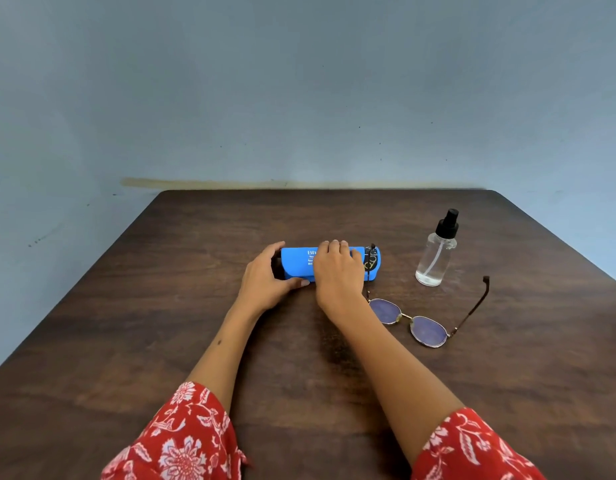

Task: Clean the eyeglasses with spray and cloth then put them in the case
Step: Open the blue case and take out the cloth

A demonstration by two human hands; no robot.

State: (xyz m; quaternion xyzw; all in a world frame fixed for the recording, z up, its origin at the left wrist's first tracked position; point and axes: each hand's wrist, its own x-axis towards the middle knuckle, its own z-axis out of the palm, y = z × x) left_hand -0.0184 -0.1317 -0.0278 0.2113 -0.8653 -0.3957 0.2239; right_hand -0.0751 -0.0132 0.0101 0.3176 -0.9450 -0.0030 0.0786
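A blue glasses case [297, 263] with white lettering lies closed on the brown wooden table [161, 323], near its middle. My left hand [266, 277] wraps around the case's left end, thumb at the front. My right hand [337, 271] lies over the top of the case, fingers curled over its far edge. The eyeglasses [412, 322], thin-rimmed with bluish lenses and arms unfolded, rest on the table to the right of my right wrist; one arm runs up against the case's right end. A clear spray bottle [435, 253] with a black nozzle stands upright further right. No cloth is visible.
The table ends at a blue-grey wall [299, 98] just behind the case. My red floral sleeves [182, 441] fill the bottom of the view.
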